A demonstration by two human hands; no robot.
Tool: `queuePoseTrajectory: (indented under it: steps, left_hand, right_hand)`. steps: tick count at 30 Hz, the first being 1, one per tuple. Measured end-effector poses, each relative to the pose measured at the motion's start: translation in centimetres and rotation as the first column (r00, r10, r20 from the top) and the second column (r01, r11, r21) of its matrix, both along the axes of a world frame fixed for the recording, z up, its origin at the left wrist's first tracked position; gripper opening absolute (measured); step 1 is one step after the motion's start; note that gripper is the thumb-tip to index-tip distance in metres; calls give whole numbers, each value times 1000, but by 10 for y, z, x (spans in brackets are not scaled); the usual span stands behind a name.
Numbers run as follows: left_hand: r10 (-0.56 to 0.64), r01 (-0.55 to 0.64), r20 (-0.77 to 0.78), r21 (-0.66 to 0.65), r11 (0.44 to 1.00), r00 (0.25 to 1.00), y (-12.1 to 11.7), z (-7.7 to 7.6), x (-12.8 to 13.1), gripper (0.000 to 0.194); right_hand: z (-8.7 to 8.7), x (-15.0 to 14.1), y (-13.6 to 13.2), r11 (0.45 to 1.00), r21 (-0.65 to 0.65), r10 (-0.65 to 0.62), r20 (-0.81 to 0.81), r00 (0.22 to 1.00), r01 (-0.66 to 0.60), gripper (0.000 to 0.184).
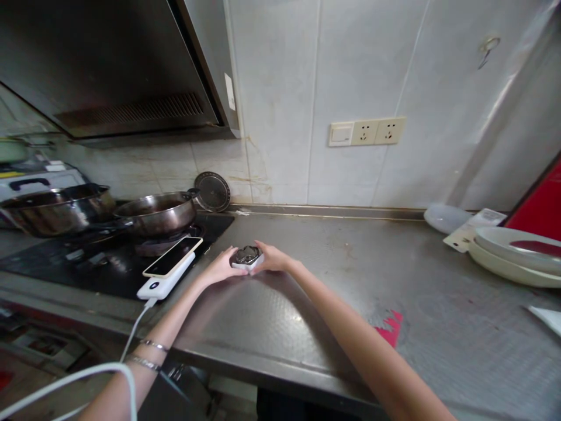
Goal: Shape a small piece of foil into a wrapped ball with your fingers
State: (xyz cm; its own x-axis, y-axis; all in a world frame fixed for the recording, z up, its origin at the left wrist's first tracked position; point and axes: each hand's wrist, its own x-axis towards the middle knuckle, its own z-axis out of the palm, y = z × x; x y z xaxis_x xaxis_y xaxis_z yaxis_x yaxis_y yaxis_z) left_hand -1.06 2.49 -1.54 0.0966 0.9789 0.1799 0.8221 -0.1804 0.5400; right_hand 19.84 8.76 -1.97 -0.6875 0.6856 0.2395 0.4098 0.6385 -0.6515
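White cable (109,367) before stove (118,278); left hand (220,268), right hand (274,258) pinch small box (248,256) right of stove, fingers curved; grasp made, release not.

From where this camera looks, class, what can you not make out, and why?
- Head view, small box: details on its dark top are too small; left hand and right hand hide its ends.
- Head view, steel pan: its near wall and shadow hide the inner bottom.
- Head view, red panel: cut off by the right edge.
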Motion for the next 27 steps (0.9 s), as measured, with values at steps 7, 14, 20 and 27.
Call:
queuePoseTrajectory:
  steps: [7, 14, 20, 27]
  left_hand:
    - [-223, 252, 266, -79, 964, 938, 1, 11, 4, 63]
    - [-196, 219, 261, -65, 973, 945, 6, 3, -2, 65]
    - [-200, 215, 236, -39, 976, 951, 3, 4, 1, 65]
    - [-204, 219, 224, -44, 975, 953, 6, 15, 9, 67]
  right_hand:
    - [2, 3, 6, 999, 37, 39, -2, 999, -39, 80]
    - [-2, 9, 13, 996, 11, 88, -66, 994, -88, 80]
    - [-4, 8, 12, 996, -13, 83, -106, 991, -85, 79]
    - [1, 21, 7, 998, 24, 54, -130, 990, -52, 80]
